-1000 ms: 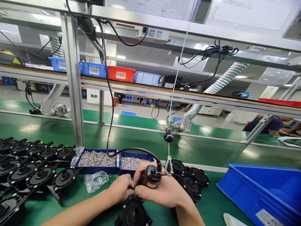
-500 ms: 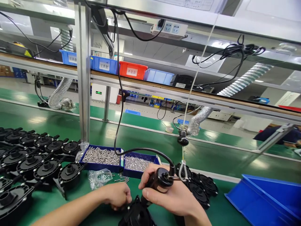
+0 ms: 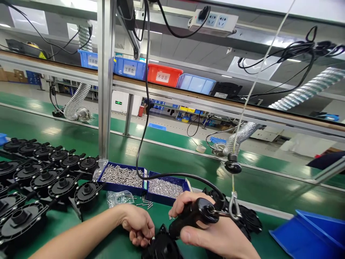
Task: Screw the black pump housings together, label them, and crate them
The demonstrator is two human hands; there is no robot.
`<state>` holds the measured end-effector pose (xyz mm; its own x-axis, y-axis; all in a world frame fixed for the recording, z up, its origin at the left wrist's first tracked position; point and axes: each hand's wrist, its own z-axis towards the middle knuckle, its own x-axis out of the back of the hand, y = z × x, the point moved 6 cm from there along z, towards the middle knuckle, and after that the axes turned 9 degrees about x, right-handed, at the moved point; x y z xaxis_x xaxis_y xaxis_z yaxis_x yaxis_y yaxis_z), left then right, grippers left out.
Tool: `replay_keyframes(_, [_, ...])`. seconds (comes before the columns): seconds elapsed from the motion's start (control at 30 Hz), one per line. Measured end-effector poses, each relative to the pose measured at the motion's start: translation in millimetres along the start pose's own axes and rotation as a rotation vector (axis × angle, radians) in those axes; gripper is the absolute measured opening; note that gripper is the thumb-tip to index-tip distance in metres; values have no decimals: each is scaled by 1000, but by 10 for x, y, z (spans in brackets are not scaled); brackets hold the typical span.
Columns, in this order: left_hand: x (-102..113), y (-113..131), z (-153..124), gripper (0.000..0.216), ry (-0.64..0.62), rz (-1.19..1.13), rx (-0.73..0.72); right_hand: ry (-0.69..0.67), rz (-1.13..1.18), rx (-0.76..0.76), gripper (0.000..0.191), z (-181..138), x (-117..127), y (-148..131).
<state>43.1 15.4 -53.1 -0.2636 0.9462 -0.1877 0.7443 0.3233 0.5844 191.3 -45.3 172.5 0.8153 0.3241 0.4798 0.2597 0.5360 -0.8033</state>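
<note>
My right hand (image 3: 215,237) is wrapped round a black electric screwdriver (image 3: 188,217), tilted, its lower end at a black round plastic housing (image 3: 161,248) at the bottom edge. Small shiny metal bits show by this hand's fingertips, too small to name. From the screwdriver's rear end come a black cable and a metal carabiner (image 3: 234,207) on a hanging cord. My left hand (image 3: 138,225) is closed at the housing's left side, fingers curled and thumb pressed in. A small shiny metal piece shows at its fingertips; what it grips is mostly hidden.
Blue bins of screws (image 3: 122,176) and small metal nuts (image 3: 165,187) stand behind my hands. Loose screws lie near a clear plastic bag (image 3: 120,198). Rows of black housings (image 3: 63,187) fill the left; more lie right, before a blue bin (image 3: 309,230).
The view has shifted, so the bench scene sits farther right. My left hand has turned, showing its curled fingers against the housing. The screwdriver stays in my right hand and leans more.
</note>
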Motion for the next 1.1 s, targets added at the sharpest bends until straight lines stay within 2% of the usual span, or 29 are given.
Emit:
replay_keyframes(0.1, [-20, 12, -82, 29, -65, 17, -36, 2, -18, 63, 52, -19, 86, -2])
replay_keyframes(0.13, [-34, 13, -101, 37, -74, 32, -33, -11, 11, 56, 50, -21, 94, 12])
replay_keyframes(0.23, [-67, -4, -113, 62, -16, 49, 34, -41, 151, -30, 28, -15, 72, 81])
replay_keyframes(0.3, [-97, -18, -93, 69, 23, 25, 88, -43, 228, -74, 23, -1, 34, 111])
replay_keyframes(0.47, [-137, -26, 38, 64, 28, -22, 114, 84, 253, -126, 23, 43, -34, 100])
replay_keyframes(0.7, [-74, -28, 215, 75, 62, -49, 35, 318, 235, 145, 15, 87, -214, -115])
replay_keyframes(0.9, [-138, 14, 111, 63, 1, 28, -37, 336, 173, 171, 23, 117, -345, -30])
replay_keyframes(1.1, [-193, 27, 81, 64, -2, 38, -3, 351, 239, 136, 27, 145, -382, 20])
